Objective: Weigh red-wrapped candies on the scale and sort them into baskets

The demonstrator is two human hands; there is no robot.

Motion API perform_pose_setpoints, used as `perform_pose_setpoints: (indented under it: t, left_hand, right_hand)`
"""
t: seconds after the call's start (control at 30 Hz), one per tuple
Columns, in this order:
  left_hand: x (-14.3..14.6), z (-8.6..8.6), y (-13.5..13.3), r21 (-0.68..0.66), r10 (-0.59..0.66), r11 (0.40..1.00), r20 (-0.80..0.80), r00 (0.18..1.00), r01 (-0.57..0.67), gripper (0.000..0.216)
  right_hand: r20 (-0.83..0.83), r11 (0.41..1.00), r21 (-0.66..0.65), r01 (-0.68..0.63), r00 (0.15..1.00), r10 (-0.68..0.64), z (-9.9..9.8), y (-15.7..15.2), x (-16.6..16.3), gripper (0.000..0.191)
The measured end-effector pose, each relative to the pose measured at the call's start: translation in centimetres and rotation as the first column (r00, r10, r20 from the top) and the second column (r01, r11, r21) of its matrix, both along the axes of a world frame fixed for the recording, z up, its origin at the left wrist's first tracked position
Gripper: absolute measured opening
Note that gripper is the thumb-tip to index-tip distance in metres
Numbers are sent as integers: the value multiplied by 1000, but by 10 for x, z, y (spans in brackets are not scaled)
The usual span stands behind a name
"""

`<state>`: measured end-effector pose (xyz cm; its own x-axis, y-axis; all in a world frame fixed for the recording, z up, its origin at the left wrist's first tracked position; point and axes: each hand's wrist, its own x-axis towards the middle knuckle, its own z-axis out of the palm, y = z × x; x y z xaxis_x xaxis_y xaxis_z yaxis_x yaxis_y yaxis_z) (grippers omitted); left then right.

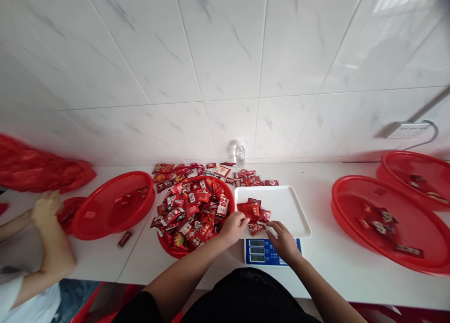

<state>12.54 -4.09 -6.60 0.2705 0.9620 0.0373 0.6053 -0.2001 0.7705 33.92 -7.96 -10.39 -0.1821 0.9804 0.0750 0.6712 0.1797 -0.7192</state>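
Note:
A white tray [284, 206] rests on a blue digital scale [262, 252] at the table's front. A small pile of red candy packets [253, 213] lies on the tray's left part. My left hand [234, 227] reaches over the tray's left edge, fingers curled on the packets. My right hand [283, 241] lies at the tray's front edge, fingers pinched on packets at the pile's lower right. Just left of the tray stands a red basket full of red candy packets [193, 213].
A nearly empty red basket [112, 206] sits at the left. Two more red baskets [390, 220] with a few packets sit at the right. Loose packets [246, 177] and a water bottle [239, 154] stand by the tiled wall. Another person's hand [47, 210] touches red bags at far left.

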Motion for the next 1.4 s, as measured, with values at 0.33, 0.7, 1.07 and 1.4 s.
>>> perform_pose_setpoints:
  t: [0.33,0.7,1.07,1.4]
  left_hand:
    - [-30,-6,-59,-324,258,925,158,953,-197,19]
    - [-28,-1,-57,-596,232,803,326,916,9,31]
    - [-21,7,-57,-725,321,688,350,880,37,31]
    - [-1,14,-48,-782,693,408,601,397,471,40]
  right_hand:
    - [121,965,-257,-50,989,83,-7,-29,-10,35]
    - [374,994,-92,-64,923,94,-8,26,-26,69]
    - [108,990,-119,78,992,-65,4,32,-2,42]
    - [-310,881,75,-468,829,466,59,-20,-41,42]
